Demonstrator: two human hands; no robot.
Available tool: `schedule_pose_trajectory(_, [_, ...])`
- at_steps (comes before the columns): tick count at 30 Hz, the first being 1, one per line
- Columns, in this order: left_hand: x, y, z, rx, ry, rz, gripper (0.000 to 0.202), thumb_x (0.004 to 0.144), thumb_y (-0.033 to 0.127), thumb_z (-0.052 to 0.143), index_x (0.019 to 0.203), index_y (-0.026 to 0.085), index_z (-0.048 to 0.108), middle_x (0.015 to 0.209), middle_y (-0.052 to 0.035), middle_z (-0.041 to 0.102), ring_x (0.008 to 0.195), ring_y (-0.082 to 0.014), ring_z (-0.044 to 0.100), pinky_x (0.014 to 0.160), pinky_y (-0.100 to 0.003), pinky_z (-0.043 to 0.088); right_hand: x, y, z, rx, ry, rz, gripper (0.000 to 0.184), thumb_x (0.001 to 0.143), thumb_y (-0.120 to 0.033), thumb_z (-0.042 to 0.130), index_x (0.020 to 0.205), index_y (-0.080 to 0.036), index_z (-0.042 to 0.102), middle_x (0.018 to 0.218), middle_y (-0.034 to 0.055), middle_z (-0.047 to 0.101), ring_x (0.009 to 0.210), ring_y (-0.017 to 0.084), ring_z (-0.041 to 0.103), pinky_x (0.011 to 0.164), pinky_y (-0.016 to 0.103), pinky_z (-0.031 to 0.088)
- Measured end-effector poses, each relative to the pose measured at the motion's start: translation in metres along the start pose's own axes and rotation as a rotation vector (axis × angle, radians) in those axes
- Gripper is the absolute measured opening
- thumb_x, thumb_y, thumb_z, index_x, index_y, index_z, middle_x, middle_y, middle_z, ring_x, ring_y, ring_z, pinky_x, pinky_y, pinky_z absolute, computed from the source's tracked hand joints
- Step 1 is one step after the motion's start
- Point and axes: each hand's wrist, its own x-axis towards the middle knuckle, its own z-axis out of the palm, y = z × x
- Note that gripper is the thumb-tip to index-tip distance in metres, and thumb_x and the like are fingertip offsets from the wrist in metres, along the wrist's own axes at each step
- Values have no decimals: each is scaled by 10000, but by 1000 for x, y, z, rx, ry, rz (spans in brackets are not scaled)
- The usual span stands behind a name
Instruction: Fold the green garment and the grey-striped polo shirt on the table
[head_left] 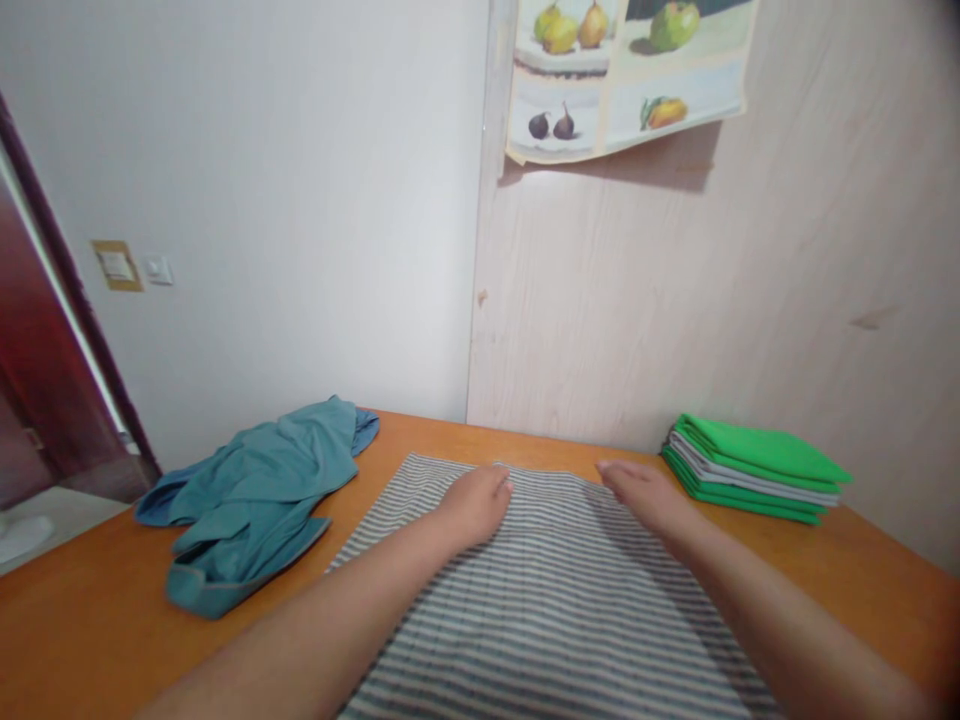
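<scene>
A cloth with narrow dark and pale stripes (555, 600) lies spread over the table, its near end running out of view. My left hand (478, 502) is at its far edge, fingers curled in and closed on the fabric. At the far right corner, my right hand (645, 492) has its fingers pressed together on the cloth; the fingertips are partly hidden and slightly blurred. Between the two hands the far edge of the cloth dips a little. Both forearms reach across the striped fabric.
A crumpled teal garment (277, 470) lies on the orange-brown table (75, 620) at the left. At the right back sits a folded stack of green and grey cloths (757, 455). The wall behind carries fruit pictures (574, 75) and switches (157, 268).
</scene>
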Motion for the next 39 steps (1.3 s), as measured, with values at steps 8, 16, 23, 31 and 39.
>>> schedule_pose_trajectory(8, [-4, -9, 43, 474, -187, 77, 649, 996, 534, 274, 1482, 124, 407, 1594, -180, 290, 1500, -316, 180, 1196, -560, 139, -11, 5, 77, -696, -204, -182, 692, 971, -508, 335, 1489, -54, 406, 1586, 192, 308, 1487, 314, 231, 1196, 479, 183])
schedule_pose_trajectory(16, [-4, -10, 40, 443, -247, 47, 762, 967, 655, 214, 1513, 149, 379, 1615, -158, 236, 1514, -291, 134, 1204, -550, 94, -14, 14, 79, -815, -247, -160, 730, 991, -551, 218, 1547, -84, 301, 1632, 148, 194, 1515, 290, 121, 1211, 469, 124])
schedule_pose_trajectory(23, [-4, -9, 36, 405, -211, 30, 747, 931, 703, 300, 1473, 210, 444, 1613, -132, 257, 1515, -295, 126, 1201, -554, 80, -16, 14, 74, -819, -217, -146, 752, 980, -604, 229, 1553, -122, 301, 1636, 162, 179, 1513, 293, 129, 1207, 461, 133])
schedule_pose_trajectory(31, [-3, -10, 33, 324, -204, -1, 810, 873, 755, 395, 1447, 190, 480, 1603, -186, 249, 1508, -355, 116, 1174, -620, 0, -15, 25, 61, -812, -204, -97, 825, 944, -703, 223, 1574, -171, 241, 1642, 148, 168, 1511, 297, 137, 1199, 492, 120])
schedule_pose_trajectory(39, [1, -18, 38, 223, -147, -1, 733, 835, 737, 509, 1378, 245, 540, 1593, -160, 290, 1499, -354, 165, 1181, -596, -26, -8, 37, 44, -842, -176, 3, 840, 939, -710, 201, 1578, -164, 222, 1629, 141, 229, 1506, 299, 159, 1194, 508, 117])
